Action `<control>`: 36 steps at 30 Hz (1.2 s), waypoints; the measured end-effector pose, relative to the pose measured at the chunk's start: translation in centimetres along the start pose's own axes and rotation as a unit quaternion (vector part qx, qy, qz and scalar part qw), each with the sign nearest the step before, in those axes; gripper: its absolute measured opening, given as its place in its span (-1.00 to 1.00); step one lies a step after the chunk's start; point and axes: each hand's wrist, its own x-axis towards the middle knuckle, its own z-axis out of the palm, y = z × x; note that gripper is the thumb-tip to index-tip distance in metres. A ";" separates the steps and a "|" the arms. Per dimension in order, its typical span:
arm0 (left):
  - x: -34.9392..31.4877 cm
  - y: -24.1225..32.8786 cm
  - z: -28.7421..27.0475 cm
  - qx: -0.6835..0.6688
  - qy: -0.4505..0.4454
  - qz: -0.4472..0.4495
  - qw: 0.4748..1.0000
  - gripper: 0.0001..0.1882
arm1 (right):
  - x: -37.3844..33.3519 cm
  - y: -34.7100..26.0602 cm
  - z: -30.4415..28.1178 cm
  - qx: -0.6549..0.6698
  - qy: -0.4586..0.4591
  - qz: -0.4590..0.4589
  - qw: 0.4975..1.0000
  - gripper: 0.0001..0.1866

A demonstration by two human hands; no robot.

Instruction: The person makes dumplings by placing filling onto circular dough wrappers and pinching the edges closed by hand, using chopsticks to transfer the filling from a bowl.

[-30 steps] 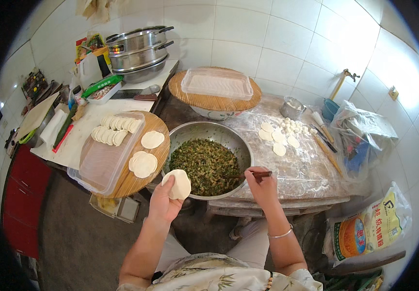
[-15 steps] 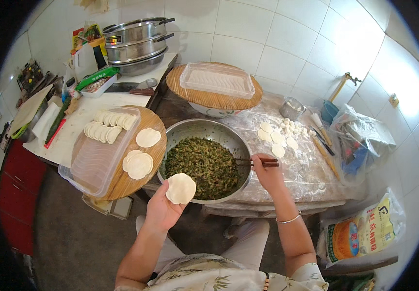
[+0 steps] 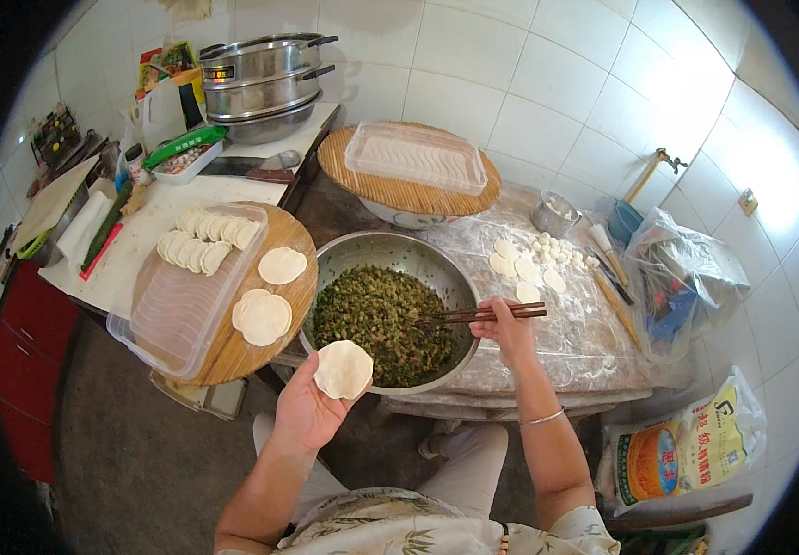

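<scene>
On the palm and fingers of my left hand [image 3: 310,412] rests a round dumpling wrapper [image 3: 344,369], near the front rim of a steel bowl [image 3: 462,277]. Dark chopsticks [image 3: 487,314] are gripped in my right hand [image 3: 510,335] at the bowl's right rim; their tips touch the green chopped filling [image 3: 372,319] inside. To the left, a round wooden board [image 3: 300,242] carries loose wrappers [image 3: 262,318] and a clear plastic tray [image 3: 173,319]. Two rows of folded dumplings [image 3: 201,250] lie at the tray's far end.
Behind the bowl, a woven lid [image 3: 335,153] bears another clear tray [image 3: 415,155]. Floured wrappers [image 3: 515,266], dough pieces [image 3: 557,246] and a rolling pin [image 3: 617,305] lie at right. A cleaver [image 3: 247,168] and stacked steamer [image 3: 261,83] sit back left. A flour bag [image 3: 682,449] stands lower right.
The chopstick tips have moved left, deeper into the filling, and the chopsticks lie at a different angle. My left hand still holds the wrapper, slightly lower.
</scene>
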 end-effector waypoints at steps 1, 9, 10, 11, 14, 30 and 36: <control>0.0 0.1 0.2 0.002 -0.006 -0.002 1.000 -0.56 | -0.1 -0.1 0.3 0.028 0.000 -0.002 1.000 -0.69; 3.1 0.3 1.3 0.024 0.059 0.032 0.997 -0.56 | -5.7 -2.6 2.3 0.141 -0.065 -0.112 0.981 -0.70; 3.7 0.0 1.6 0.022 0.052 0.029 0.998 -0.55 | -6.9 -2.5 2.3 0.110 -0.083 -0.152 0.979 -0.73; 4.0 -0.1 2.0 0.020 0.047 0.027 0.998 -0.55 | -8.4 -2.3 2.5 0.079 -0.102 -0.191 0.973 -0.76; 4.4 -0.4 3.3 0.004 0.015 0.011 1.000 -0.46 | -10.8 -2.4 3.5 -0.158 -0.163 -0.459 0.859 -0.81; 4.0 -0.6 2.9 -0.033 -0.010 0.002 0.999 -0.30 | -11.5 -1.7 2.8 0.090 -0.155 -0.265 0.947 -0.68; 3.6 -0.5 2.6 -0.075 -0.055 -0.008 0.996 -0.20 | -9.3 0.1 2.5 0.272 -0.124 -0.062 0.952 -0.70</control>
